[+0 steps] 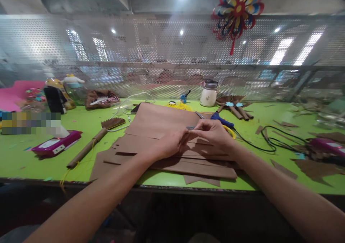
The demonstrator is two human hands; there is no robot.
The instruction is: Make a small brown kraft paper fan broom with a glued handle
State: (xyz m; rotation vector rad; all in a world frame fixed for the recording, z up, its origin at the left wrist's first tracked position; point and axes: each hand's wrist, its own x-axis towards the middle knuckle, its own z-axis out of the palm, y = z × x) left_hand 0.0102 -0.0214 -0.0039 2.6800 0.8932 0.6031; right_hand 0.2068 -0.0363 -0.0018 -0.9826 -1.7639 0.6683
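My left hand (pixel 175 142) and my right hand (pixel 212 132) meet above a layered stack of brown kraft paper (pixel 159 119). Both are closed, fingertips pinched close together; whatever is between them is too small or hidden to make out. Grey scissor blades (pixel 199 115) show just behind my right hand, and a yellow loop (pixel 230 131), perhaps their handle, shows beside its wrist. A blue glue gun (pixel 222 120) lies behind that hand, its black cable running right. The paper sheets overlap in uneven steps towards the table's front edge.
On the green table (pixel 107 146), a rolled-paper stem (pixel 87 147) with a fringed top lies left, near a purple power strip (pixel 58 144). A white flask (pixel 208 92) and more paper stems (pixel 238 110) stand or lie behind. Paper scraps (pixel 318 169) lie right.
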